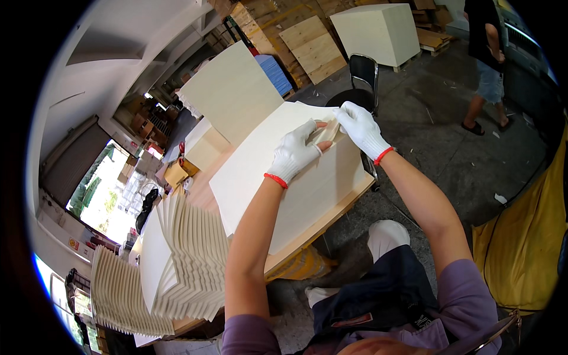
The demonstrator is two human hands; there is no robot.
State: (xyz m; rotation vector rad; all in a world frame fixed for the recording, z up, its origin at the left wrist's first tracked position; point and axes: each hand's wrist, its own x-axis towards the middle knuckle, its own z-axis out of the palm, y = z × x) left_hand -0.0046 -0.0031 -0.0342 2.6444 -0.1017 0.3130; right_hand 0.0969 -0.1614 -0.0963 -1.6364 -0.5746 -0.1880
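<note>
Both my hands wear white knit gloves with red cuffs. My left hand [294,155] presses flat on a large pale thin wood sheet [260,177] that lies on the wooden worktable [331,216]. Two bare fingertips show through the glove. My right hand [360,127] grips the sheet's far corner, where a small strip [327,133] of the pale material lies between the two hands. Whether the strip is loose or part of the sheet I cannot tell.
Fanned stacks of pale sheets [189,260] lie at the table's left end. A big pale panel [234,92] stands upright behind the sheet. A black chair [362,77], wooden pallets [312,47] and a pale box [378,32] stand beyond. Another person [488,65] walks at the upper right. Yellow cloth [526,236] hangs right.
</note>
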